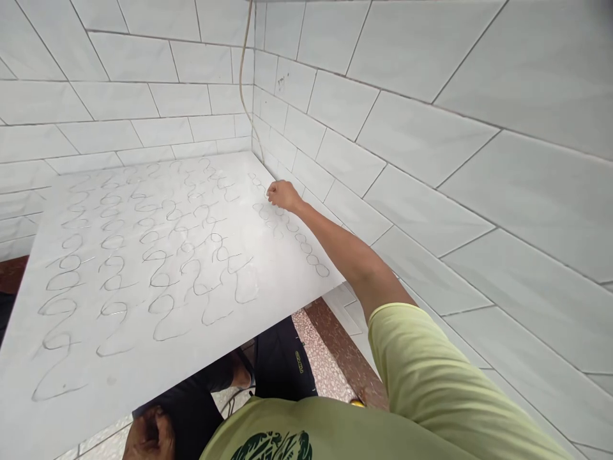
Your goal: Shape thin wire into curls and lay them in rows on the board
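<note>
A large white slab (268, 281) lies flat in front of me, its top covered with rows of pencilled loops and squiggles. My right hand (283, 195) reaches across to the slab's far right edge by the tiled wall. Its fingers are pinched together at the end of a chain of small loops, and what they hold is too small to make out. My left hand (149, 434) is low at the bottom, just under the slab's near edge. Its fingers are curled, and I cannot tell whether they grip the slab.
White tiled walls (431, 140) meet in a corner behind the slab, with a thin cord (243, 83) hanging down the corner. Below the slab are my dark trousers (282, 361) and a speckled floor with a red-brown strip (335, 345).
</note>
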The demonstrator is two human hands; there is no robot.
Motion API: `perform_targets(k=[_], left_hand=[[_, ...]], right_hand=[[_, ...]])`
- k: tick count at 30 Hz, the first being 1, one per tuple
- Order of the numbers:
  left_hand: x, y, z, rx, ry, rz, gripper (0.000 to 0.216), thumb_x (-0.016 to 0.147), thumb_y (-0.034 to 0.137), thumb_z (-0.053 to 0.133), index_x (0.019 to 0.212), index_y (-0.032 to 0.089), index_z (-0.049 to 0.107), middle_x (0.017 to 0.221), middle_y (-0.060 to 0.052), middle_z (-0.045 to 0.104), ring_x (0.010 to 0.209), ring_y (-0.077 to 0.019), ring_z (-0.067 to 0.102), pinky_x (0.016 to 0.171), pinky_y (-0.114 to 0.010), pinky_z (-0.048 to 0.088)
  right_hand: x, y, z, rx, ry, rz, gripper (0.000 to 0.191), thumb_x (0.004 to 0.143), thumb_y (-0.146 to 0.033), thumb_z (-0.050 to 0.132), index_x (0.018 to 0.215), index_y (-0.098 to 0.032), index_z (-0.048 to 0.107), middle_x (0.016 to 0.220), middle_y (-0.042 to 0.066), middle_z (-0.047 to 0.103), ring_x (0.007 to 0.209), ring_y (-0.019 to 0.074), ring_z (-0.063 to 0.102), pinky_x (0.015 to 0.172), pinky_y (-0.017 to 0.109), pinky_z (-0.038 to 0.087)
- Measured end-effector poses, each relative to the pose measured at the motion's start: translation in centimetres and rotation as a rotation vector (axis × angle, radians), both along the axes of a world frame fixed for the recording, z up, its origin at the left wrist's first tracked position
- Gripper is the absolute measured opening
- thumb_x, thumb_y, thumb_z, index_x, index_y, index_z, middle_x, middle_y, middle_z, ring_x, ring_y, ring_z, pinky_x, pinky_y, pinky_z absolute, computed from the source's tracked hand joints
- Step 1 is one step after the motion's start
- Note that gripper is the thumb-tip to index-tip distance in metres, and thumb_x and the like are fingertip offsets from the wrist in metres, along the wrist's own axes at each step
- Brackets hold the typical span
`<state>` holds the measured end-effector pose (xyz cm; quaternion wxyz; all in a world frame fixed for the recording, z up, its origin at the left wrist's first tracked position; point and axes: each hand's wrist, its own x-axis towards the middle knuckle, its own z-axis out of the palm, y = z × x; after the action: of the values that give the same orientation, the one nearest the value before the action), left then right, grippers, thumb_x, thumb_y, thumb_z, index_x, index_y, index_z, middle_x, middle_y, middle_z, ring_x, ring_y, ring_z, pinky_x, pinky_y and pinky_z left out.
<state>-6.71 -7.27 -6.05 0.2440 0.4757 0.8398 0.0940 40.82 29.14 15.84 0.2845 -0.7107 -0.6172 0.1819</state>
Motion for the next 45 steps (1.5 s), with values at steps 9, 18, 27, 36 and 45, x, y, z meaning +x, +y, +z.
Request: perform_targets(k=[9,18,27,36,45], left_hand=[[0.1,-0.3,0.5,0.063,0.022,-0.024,0.043,0.094,0.057,0.042,0.103,0.023,0.067,0.084,-0.01,0.073,0.075,-0.031,0.068,0.065,-0.037,0.046],[0.1,-1.2,0.8,0.103,-0.003,0.007,0.045,0.095,0.056,0.04,0.106,0.022,0.066,0.083,-0.009,0.07,0.077,-0.031,0.068,0.069,-0.037,0.047],[0.2,-1.0,1.2,0.075,-0.001,-0.008,0.049,0.095,0.057,0.038,0.109,0.021,0.067,0.087,-0.011,0.071,0.081,-0.0325,0.069,0.069,-0.037,0.047],[-0.1,-1.1,0.5,0.122,0.019,-0.002,0.043,0.095,0.056,0.041,0.1,0.022,0.066,0.083,-0.01,0.072,0.077,-0.0312,0.069,0.065,-0.036,0.046],[1.7,-3.3,4.4,0.316,-0.212,-0.065,0.033,0.092,0.051,0.053,0.101,0.025,0.07,0.094,-0.006,0.078,0.071,-0.0258,0.071,0.072,-0.036,0.054]], right_hand=[[-3.7,-0.9,-4.2,-0.176,-0.406,0.076,0.015,0.083,-0.009,0.07,0.098,-0.012,0.072,0.112,0.021,0.07,0.108,0.0344,0.064,0.088,0.038,0.051],[-3.7,-1.5,-4.4,-0.109,-0.524,0.041,0.027,0.095,-0.008,0.052,0.116,-0.012,0.068,0.123,0.02,0.069,0.113,0.0312,0.065,0.092,0.035,0.05],[-1.6,-2.0,-3.4,-0.152,-0.53,0.001,0.023,0.102,-0.019,0.054,0.12,-0.013,0.067,0.128,0.018,0.067,0.117,0.0283,0.064,0.095,0.037,0.054],[-4.1,-0.2,-2.3,-0.204,-0.48,0.028,0.038,0.099,-0.036,0.068,0.13,-0.014,0.062,0.131,0.014,0.063,0.111,0.026,0.067,0.094,0.046,0.058],[-6.6,-7.0,0.5,0.061,-0.278,0.095,0.022,0.1,-0.019,0.046,0.101,-0.018,0.068,0.103,0.007,0.074,0.088,0.0181,0.067,0.069,0.027,0.048]])
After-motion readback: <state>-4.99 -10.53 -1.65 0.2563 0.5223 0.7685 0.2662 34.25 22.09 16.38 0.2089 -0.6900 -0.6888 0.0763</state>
